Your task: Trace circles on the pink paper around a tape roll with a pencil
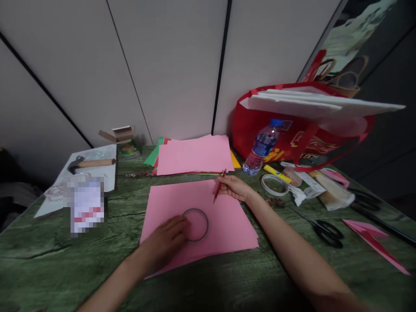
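Pink paper sheets (224,234) lie slightly fanned in front of me on the table. A thin grey ring (207,224) rests flat on the top sheet, and pink paper shows through its middle. The fingers of my left hand (172,238) are bent together over the ring's left rim, holding it; the fingertips are partly hidden. Higher and to the right, my right hand (232,186) pinches a red pencil (219,188), tip pointing down toward the paper. Whether the tip touches the sheet I cannot tell.
Behind lies a stack of coloured paper (195,156). To the right are a water bottle (263,147), a red bag (247,125), a tape roll (274,185), a yellow glue stick (276,173) and black-handled scissors (328,234). A hammer (94,163) lies left.
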Tool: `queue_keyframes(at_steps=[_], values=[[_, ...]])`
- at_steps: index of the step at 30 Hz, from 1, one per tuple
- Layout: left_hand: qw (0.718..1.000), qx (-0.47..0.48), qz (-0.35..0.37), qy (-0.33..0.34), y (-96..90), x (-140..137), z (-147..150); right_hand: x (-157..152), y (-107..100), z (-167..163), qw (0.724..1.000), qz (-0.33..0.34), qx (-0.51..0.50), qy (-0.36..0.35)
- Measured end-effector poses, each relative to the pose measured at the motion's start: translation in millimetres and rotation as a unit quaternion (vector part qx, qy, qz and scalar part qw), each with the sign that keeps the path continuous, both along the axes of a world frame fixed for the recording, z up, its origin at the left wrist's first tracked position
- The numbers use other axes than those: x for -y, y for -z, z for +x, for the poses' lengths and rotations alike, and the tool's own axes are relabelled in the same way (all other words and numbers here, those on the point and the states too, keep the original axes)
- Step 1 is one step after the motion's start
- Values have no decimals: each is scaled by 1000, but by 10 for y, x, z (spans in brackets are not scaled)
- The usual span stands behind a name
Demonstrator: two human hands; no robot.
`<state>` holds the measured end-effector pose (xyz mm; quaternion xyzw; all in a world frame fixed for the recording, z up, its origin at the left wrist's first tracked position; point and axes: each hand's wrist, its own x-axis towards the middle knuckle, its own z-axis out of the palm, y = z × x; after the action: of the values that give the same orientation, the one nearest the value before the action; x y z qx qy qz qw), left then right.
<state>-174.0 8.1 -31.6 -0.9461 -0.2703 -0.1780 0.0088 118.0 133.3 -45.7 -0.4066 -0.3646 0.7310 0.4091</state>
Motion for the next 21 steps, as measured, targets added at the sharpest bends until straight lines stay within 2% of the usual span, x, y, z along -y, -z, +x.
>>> queue_keyframes(at_steps=[6, 12, 21], values=[[998, 60, -10, 36, -29, 4, 24, 10, 10, -1, 1000, 6, 14, 6], [998, 51, 11, 35, 46, 13, 13, 31, -3, 7, 1000, 12, 19, 1], [997, 59, 34, 28, 19, 40, 24, 96, -82, -113, 999, 37, -7, -27]])
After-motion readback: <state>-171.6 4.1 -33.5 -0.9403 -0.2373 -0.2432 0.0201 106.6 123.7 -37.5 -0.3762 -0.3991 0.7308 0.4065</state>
